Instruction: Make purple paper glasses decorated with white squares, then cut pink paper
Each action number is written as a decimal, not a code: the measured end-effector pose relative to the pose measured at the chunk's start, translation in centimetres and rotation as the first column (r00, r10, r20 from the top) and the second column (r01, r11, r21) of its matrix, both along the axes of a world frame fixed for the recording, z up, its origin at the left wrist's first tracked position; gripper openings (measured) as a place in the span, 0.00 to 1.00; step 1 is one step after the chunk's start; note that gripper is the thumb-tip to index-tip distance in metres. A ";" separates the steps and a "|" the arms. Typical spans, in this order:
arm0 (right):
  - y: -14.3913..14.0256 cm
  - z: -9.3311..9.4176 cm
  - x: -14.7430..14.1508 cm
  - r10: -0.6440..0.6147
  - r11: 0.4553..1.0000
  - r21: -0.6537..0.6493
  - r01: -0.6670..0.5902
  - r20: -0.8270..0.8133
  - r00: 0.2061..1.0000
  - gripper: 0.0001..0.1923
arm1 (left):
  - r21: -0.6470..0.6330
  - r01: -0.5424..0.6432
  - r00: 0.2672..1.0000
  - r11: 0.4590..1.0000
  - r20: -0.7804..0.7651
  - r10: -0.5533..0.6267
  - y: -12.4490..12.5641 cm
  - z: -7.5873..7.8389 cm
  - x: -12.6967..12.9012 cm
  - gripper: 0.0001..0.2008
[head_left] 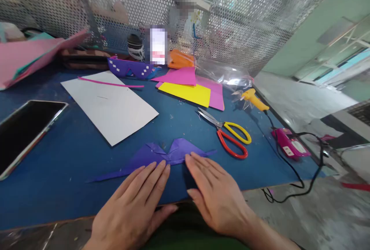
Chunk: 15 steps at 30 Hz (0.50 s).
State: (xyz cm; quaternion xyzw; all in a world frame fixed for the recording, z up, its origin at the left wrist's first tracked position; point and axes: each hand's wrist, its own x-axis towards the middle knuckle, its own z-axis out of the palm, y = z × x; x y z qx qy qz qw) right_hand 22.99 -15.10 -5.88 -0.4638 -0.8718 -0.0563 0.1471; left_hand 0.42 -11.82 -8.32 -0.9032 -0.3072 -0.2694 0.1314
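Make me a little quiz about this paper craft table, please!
1. True or false: both hands, the left hand and the right hand, lie flat with fingers on the purple folded paper.
2. Which thing lies nearest the right hand? A. the scissors B. the phone C. the glue gun
3. Fill in: on the white sheet lies a thin ____ paper strip.

Key: 1 true. 2 A. 3 pink.
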 end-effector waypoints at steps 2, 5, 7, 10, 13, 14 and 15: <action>-0.3 -0.3 1.1 -0.073 0.997 0.022 0.073 0.012 0.997 0.25 | 0.000 0.001 1.000 1.000 -0.007 -0.001 0.0 0.1 0.1 0.25; -0.6 -0.7 1.8 -0.092 0.995 0.034 0.091 0.026 0.995 0.25 | 0.019 -0.017 1.000 1.000 -0.004 0.017 0.1 0.2 0.2 0.25; -0.7 -0.8 1.8 -0.086 0.996 0.030 0.085 0.017 0.996 0.25 | 0.030 -0.023 1.000 0.999 -0.008 0.024 0.1 0.2 0.2 0.25; -0.7 -0.9 2.0 -0.098 0.994 0.039 0.097 0.027 0.995 0.24 | 0.041 -0.016 1.000 0.999 -0.013 0.016 0.1 0.1 0.2 0.26; -0.8 -0.8 3.1 -0.289 0.944 0.165 0.286 -0.004 0.957 0.22 | 0.043 -0.027 1.000 0.999 -0.007 0.027 0.0 0.0 0.2 0.26; -0.8 -0.7 3.5 -0.354 0.909 0.223 0.353 -0.034 0.934 0.22 | 0.042 -0.035 0.999 0.998 -0.004 0.035 -0.1 -0.1 0.2 0.27; -0.8 -0.6 4.0 -0.394 0.874 0.280 0.397 -0.069 0.916 0.21 | 0.041 -0.043 0.999 0.998 -0.001 0.043 -0.1 -0.1 0.2 0.27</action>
